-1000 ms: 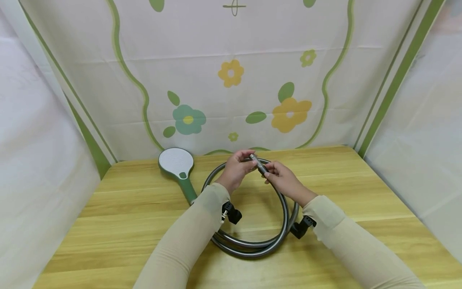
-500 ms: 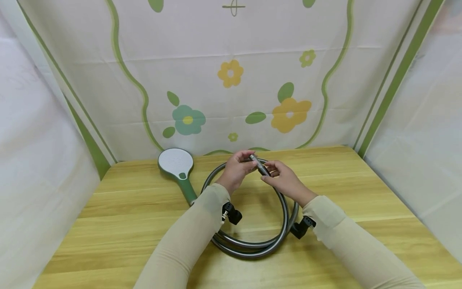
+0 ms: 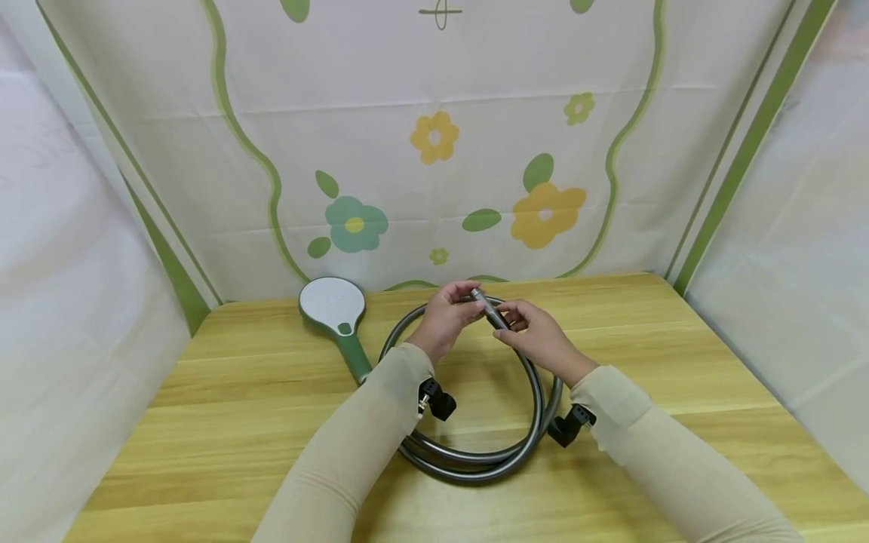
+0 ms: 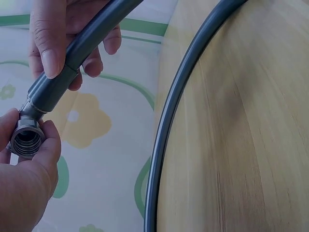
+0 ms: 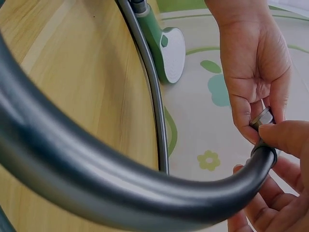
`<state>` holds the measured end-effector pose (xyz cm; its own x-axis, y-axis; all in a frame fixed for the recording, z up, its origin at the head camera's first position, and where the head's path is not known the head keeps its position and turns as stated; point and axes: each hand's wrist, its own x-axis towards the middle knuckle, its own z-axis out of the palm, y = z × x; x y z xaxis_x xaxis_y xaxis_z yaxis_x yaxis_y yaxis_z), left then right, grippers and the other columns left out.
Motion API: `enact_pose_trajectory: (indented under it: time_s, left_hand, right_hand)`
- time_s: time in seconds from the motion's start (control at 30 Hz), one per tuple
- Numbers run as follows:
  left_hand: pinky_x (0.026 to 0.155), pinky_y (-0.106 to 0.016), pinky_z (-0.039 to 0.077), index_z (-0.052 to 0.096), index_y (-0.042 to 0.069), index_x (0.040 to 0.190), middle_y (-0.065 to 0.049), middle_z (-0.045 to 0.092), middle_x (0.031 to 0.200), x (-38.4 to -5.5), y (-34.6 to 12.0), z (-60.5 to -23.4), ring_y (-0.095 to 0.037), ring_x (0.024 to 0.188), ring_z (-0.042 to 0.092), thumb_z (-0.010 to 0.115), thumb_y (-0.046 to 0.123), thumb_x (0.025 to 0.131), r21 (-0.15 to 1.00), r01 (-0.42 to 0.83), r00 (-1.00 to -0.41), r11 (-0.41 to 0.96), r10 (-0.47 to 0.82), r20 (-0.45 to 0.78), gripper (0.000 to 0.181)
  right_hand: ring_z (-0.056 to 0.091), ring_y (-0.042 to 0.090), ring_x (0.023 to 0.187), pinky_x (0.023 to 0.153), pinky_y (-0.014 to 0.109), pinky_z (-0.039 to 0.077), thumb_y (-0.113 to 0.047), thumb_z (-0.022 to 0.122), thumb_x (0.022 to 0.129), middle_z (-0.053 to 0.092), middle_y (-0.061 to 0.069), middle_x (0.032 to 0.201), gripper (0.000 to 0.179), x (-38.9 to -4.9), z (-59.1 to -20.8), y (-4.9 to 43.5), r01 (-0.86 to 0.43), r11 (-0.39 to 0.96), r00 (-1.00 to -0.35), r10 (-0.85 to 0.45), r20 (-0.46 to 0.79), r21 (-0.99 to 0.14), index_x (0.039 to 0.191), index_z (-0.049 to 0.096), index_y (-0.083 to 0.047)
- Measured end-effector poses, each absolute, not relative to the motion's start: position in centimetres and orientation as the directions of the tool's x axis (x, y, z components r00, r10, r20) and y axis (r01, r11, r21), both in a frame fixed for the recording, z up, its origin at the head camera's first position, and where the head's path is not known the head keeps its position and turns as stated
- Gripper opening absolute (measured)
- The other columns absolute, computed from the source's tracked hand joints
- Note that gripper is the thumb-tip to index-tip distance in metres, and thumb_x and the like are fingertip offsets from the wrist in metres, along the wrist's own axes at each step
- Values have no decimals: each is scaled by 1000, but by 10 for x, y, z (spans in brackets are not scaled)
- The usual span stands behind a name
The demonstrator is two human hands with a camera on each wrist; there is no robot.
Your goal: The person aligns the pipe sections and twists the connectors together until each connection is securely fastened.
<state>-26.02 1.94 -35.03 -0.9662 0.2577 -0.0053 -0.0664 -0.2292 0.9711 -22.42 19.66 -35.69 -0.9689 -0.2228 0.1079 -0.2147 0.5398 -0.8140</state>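
Observation:
A dark grey metallic shower hose [image 3: 475,477] lies coiled on the wooden table, one end raised between the two hands. My left hand [image 3: 440,323] pinches the metal nut [image 4: 26,124] at that end; its threaded opening faces the camera in the left wrist view. Just behind the nut, my right hand [image 3: 538,338] holds the end sleeve [image 4: 52,92] between thumb and fingers. A green handheld shower head [image 3: 331,303] with a white face lies left of the coil. In the right wrist view, its handle [image 5: 150,30] meets a metal fitting at the top.
The wooden table [image 3: 237,422] ends at a white fabric backdrop [image 3: 380,136] printed with flowers. White fabric sides [image 3: 801,226] stand left and right. A black wrist camera mount [image 3: 440,403] on the left sleeve hangs over the coil.
My right thumb and fingers have loosened and shifted slightly on the hose's end sleeve. My left hand stays at the nut; the coil and shower head have not moved.

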Motion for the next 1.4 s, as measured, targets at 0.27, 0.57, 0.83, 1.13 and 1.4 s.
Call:
enact_pose_trajectory:
  time_s: [0.27, 0.57, 0.83, 1.13, 1.4]
  left_hand:
    - [95, -35, 51, 55, 0, 129, -18, 52, 130, -261, 20, -350, -23, 105, 59, 59, -6, 92, 970, -71, -966, -233, 259, -8, 37]
    - [94, -35, 51, 57, 1, 128, -18, 53, 126, -261, 21, -349, -20, 100, 60, 59, -6, 92, 973, -74, -965, -218, 263, -15, 37]
    - [94, -35, 51, 56, 1, 128, -16, 54, 123, -262, 22, -351, -20, 100, 60, 59, -6, 92, 973, -78, -963, -215, 269, -18, 37]
    - [93, -34, 52, 57, 2, 127, -13, 55, 121, -263, 24, -353, -21, 102, 60, 60, -6, 92, 972, -83, -965, -218, 260, -24, 37]
    - [92, -34, 52, 58, 2, 126, -16, 54, 122, -262, 23, -354, -22, 102, 60, 59, -6, 92, 972, -67, -963, -227, 269, -4, 35]
  right_hand:
    - [59, 28, 96, 69, 34, 52, -14, 69, 90, 61, 14, 107, 46, -224, -358, 197, -213, 533, -969, -223, 107, -819, 131, 53, -2]
    - [59, 28, 96, 69, 33, 52, -14, 69, 90, 61, 15, 107, 45, -223, -358, 198, -209, 544, -971, -216, 105, -813, 130, 54, -1]
    - [58, 27, 94, 68, 33, 51, -15, 70, 89, 61, 14, 105, 44, -222, -359, 197, -204, 543, -974, -196, 112, -814, 129, 55, -2]
    - [59, 26, 92, 68, 33, 51, -15, 69, 90, 62, 13, 103, 41, -222, -363, 196, -217, 544, -973, -190, 133, -810, 127, 56, -2]
    - [59, 25, 89, 66, 31, 50, -14, 65, 93, 63, 15, 102, 37, -224, -367, 198, -257, 530, -962, -217, 164, -808, 125, 57, 2]
